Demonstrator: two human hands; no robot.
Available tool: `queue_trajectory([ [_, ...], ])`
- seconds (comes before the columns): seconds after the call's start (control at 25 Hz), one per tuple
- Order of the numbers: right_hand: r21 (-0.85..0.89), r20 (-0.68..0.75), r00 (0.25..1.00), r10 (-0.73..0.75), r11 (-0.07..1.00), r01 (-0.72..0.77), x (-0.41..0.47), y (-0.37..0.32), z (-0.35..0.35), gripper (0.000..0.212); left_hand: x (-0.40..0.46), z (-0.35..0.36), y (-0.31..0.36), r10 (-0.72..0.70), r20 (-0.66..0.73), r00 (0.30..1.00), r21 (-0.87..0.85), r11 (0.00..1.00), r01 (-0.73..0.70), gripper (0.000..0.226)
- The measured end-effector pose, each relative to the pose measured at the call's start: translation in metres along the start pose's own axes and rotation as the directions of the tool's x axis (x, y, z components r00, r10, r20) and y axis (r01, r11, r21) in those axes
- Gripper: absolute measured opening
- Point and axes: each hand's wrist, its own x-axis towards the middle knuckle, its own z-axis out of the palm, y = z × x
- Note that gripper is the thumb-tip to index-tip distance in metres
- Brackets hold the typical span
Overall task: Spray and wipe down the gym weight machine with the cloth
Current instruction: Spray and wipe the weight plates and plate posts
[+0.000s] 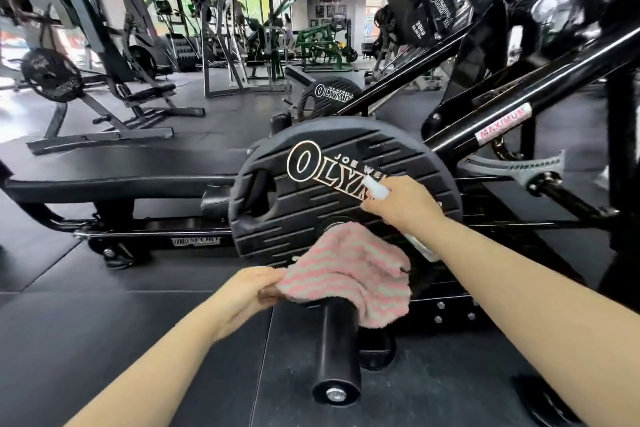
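A big black weight plate (311, 198) with white lettering sits on the machine's black loading peg (337, 354), which points toward me. My left hand (249, 295) pinches the left edge of a pink-and-grey striped cloth (349, 274). The cloth drapes over the peg, just in front of the plate's hub. My right hand (403, 204) grips a small white spray bottle (377, 188), held close to the plate's face with its nozzle toward the lettering. The bottle's lower end shows below my wrist.
The machine's black angled frame (519, 97) rises to the right, carrying more plates (415, 21) up high. A long black padded bench (114, 166) lies to the left. Other gym machines (104, 80) stand on the dark rubber floor behind. A second plate (329, 94) sits behind the first.
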Motion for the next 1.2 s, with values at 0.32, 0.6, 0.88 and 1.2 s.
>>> queue_trajectory([
  [0.32,0.304,0.866,0.470,0.167,0.570,-0.764,-0.059,0.080,0.038,0.038,0.003,0.016,-0.011,-0.099,-0.086,0.991,-0.049,0.994,0.095,0.012],
  [0.6,0.717,0.374,0.899,0.227,0.545,-0.435,-0.025,0.067,0.013,0.024,0.012,0.018,0.050,0.211,-0.174,0.962,-0.225,0.942,-0.248,0.020],
  [0.88,0.591,0.020,0.998,0.066,0.804,-0.065,-0.021,0.046,-0.047,0.016,-0.011,0.034,0.101,0.384,-0.217,0.898,-0.084,0.909,-0.409,0.022],
  [1.2,0.506,0.509,0.861,-0.017,0.815,-0.283,-0.044,0.071,0.017,0.040,0.007,0.029,0.018,0.121,-0.372,0.920,0.584,0.801,0.131,0.017],
])
